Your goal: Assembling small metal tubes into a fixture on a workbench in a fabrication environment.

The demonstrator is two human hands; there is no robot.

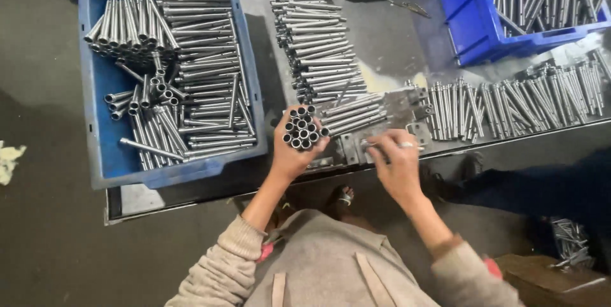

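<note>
— Head camera, looking down: what's in the left hand (294, 151)?

— A bundle of metal tubes (301, 127), fingers wrapped tight around it, the open round ends facing up. It sits over the near edge of the workbench (382, 46), just beside a short row of tubes (353, 114) lying flat.

— And the right hand (398, 164)?

— Palm down, fingertips pressed together, pinching a single small metal piece (369, 146) against a grey metal fixture (407, 113). There's a ring on one finger.

— Any containers?

— A rectangular blue plastic bin (102, 90) at the left, full of tubes, some stacked flat, some heaped loosely. A second blue bin (464, 20) at the top right, also holding tubes. No labels that I can make out on either.

— Between them?

— A long stacked column of tubes (312, 33) running up the bench, and a row of upright-lying tubes (522, 100) spread to the right of the fixture.
</note>
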